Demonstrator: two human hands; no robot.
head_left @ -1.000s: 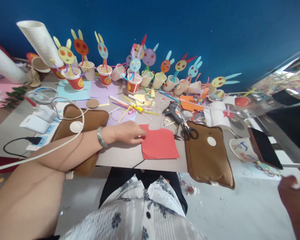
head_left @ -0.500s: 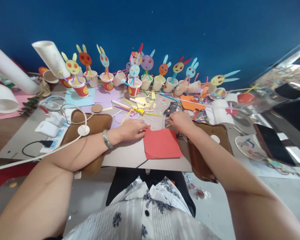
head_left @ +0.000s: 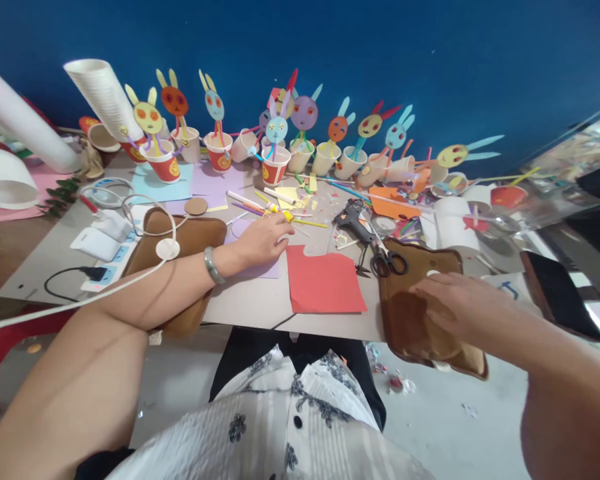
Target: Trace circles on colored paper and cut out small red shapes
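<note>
My left hand (head_left: 264,240) rests over a purple sheet (head_left: 261,268), its fingers loosely bent and nothing visible in them. Just right of it lies a red sheet of paper (head_left: 325,283) with a notch cut from its top edge. My right hand (head_left: 445,300) is over the right brown cushion (head_left: 405,307), fingers apart and holding nothing. Black-handled scissors (head_left: 389,262) lie at that cushion's upper left corner, beside a dark glue gun (head_left: 355,221). Pens and a yellow marker (head_left: 280,215) are just beyond my left hand.
Paper cups with rabbit-faced figures (head_left: 276,160) line the blue wall. A power strip (head_left: 113,267) with a white cable, the left brown cushion (head_left: 180,267) and a tall cup stack (head_left: 100,97) are at left. A phone (head_left: 555,293) lies at right.
My right hand has moved right, away from the glue gun, to over the right cushion, uncovering the scissors. My left hand has drawn slightly back from the red paper's edge.
</note>
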